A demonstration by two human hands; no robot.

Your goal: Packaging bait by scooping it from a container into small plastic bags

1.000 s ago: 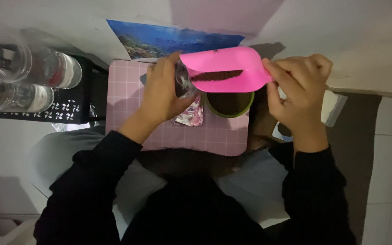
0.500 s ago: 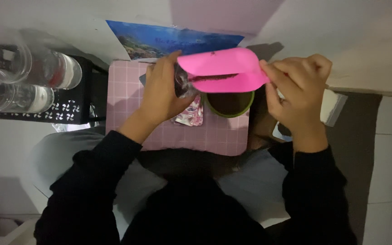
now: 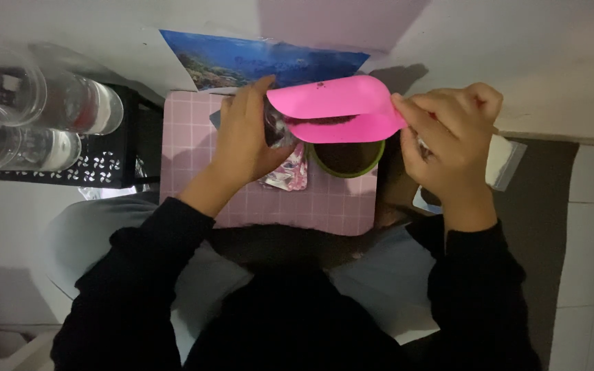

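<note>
We see a bright pink sheet of paper curled into a shallow scoop (image 3: 335,106), held above a round green-rimmed pot filled with dark soil-like matter (image 3: 346,156). A line of the same dark matter lies along the fold of the sheet, right over the pot's rim. Our right hand (image 3: 448,141) pinches the sheet's right end, fingers curled closed around the edge. Our left hand (image 3: 249,141) is closed on the sheet's left end; it also presses against a small clear wrapper, though we cannot tell how firmly it grips that.

The pot stands on a pink board with a checked grid pattern (image 3: 194,137), which rests across our lap. Just left of the pot, touching the left hand's heel, lies a small patterned packet in pink and white (image 3: 289,175). Behind the board, against the pale wall, lies a printed picture of a blue underwater scene (image 3: 242,60).

Well off to the left, a black perforated plastic crate (image 3: 97,168) carries several clear plastic cups lying on their sides (image 3: 29,103). To the right of our right hand, a white rectangular pad (image 3: 502,159) rests on a dark mat. Black sleeves cover both forearms.
</note>
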